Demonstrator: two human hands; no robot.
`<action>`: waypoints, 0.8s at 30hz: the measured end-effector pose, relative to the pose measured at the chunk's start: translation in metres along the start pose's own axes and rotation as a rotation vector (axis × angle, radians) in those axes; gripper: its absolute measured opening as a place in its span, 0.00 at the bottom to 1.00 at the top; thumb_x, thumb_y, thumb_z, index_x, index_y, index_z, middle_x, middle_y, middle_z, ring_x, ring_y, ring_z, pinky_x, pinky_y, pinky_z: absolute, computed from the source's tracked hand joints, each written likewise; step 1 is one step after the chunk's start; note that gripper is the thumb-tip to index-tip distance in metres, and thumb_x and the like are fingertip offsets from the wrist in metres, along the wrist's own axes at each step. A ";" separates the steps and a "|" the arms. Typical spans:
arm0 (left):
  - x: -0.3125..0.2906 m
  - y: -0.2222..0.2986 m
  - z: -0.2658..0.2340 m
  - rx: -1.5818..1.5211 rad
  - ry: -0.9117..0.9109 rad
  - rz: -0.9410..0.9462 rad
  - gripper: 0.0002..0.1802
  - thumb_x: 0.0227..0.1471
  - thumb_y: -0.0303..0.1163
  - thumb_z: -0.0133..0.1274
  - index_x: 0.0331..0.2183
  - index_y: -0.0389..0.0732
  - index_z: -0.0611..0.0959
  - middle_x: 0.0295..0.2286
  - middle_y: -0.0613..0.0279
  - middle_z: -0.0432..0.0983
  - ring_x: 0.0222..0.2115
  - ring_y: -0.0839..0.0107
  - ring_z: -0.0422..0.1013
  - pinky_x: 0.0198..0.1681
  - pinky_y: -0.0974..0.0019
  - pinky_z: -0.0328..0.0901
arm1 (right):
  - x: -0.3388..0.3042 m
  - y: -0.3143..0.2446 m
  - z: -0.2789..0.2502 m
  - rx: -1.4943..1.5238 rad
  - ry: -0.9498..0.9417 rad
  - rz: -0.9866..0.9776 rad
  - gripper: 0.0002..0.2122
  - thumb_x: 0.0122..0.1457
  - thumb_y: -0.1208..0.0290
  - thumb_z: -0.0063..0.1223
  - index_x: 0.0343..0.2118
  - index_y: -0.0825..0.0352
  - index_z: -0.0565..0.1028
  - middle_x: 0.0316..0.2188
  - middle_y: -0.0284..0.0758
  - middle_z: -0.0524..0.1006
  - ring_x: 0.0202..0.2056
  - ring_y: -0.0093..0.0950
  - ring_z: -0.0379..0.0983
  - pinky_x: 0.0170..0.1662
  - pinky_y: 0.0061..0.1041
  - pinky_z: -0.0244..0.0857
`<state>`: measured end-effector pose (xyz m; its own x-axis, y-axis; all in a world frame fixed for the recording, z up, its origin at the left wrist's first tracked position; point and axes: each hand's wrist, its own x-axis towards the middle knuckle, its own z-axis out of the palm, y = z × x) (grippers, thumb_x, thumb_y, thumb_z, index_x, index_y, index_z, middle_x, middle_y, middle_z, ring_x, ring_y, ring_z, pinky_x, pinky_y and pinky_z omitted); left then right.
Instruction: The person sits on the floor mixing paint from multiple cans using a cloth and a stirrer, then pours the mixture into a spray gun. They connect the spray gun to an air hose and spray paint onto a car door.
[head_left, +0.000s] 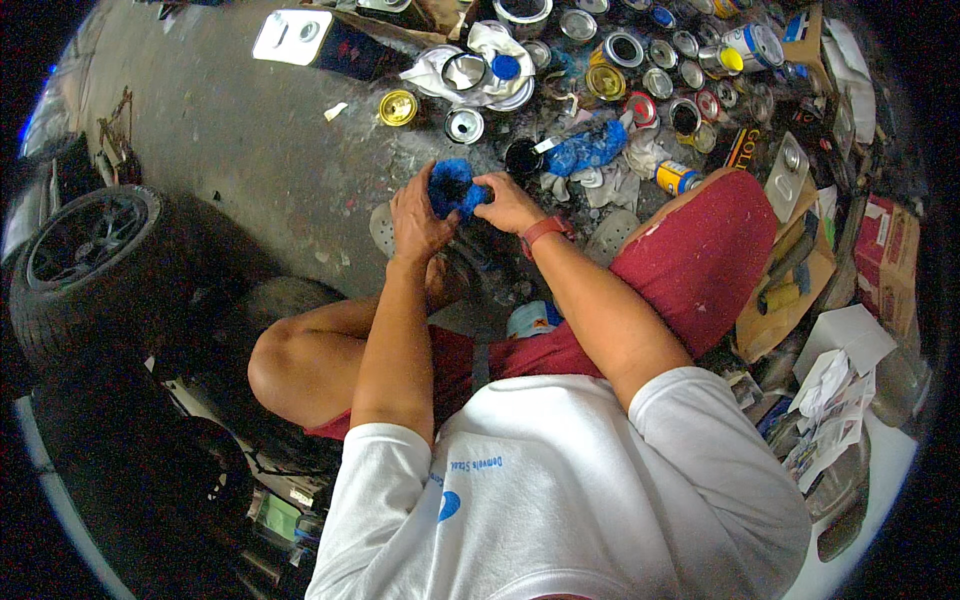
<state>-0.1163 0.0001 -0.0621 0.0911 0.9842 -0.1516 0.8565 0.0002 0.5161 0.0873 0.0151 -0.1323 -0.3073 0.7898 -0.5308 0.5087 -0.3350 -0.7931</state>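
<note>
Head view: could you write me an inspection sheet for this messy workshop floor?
Surface: grey concrete floor, splashed with paint near the cans.
Job's things: blue-stained rag bunched between both hands.
Clutter: many small paint cans, mostly open; a yellow lid; a white rag; a blue plastic bag; a white jerrycan; cardboard and crumpled papers.
Grippers: left hand and right hand both grip the rag; red band on the right wrist.
Cables: nothing seen.
Surroundings: car tyre at left; the person squats in red shorts.
</note>
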 end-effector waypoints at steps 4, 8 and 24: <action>-0.004 0.002 -0.007 -0.014 -0.009 0.003 0.54 0.37 0.33 0.75 0.67 0.47 0.71 0.58 0.48 0.77 0.58 0.45 0.73 0.63 0.44 0.64 | -0.005 -0.001 0.010 -0.123 0.124 -0.091 0.30 0.51 0.65 0.70 0.59 0.65 0.77 0.65 0.49 0.69 0.68 0.46 0.65 0.71 0.39 0.60; -0.006 0.004 -0.007 0.058 -0.037 0.045 0.54 0.37 0.35 0.76 0.66 0.48 0.72 0.57 0.51 0.77 0.58 0.46 0.72 0.62 0.45 0.64 | -0.004 -0.004 0.008 -0.099 0.110 -0.090 0.28 0.51 0.65 0.70 0.57 0.66 0.77 0.61 0.48 0.74 0.65 0.44 0.69 0.69 0.39 0.63; -0.015 0.012 -0.012 0.193 -0.095 -0.040 0.56 0.34 0.39 0.80 0.66 0.49 0.74 0.60 0.53 0.72 0.61 0.47 0.67 0.69 0.44 0.58 | -0.003 0.012 0.014 0.196 -0.010 0.024 0.27 0.55 0.76 0.64 0.60 0.64 0.73 0.51 0.40 0.81 0.53 0.34 0.78 0.59 0.35 0.72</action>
<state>-0.1135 -0.0122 -0.0438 0.0944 0.9630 -0.2524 0.9409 -0.0035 0.3386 0.0830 0.0019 -0.1445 -0.3058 0.7757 -0.5521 0.3502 -0.4476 -0.8228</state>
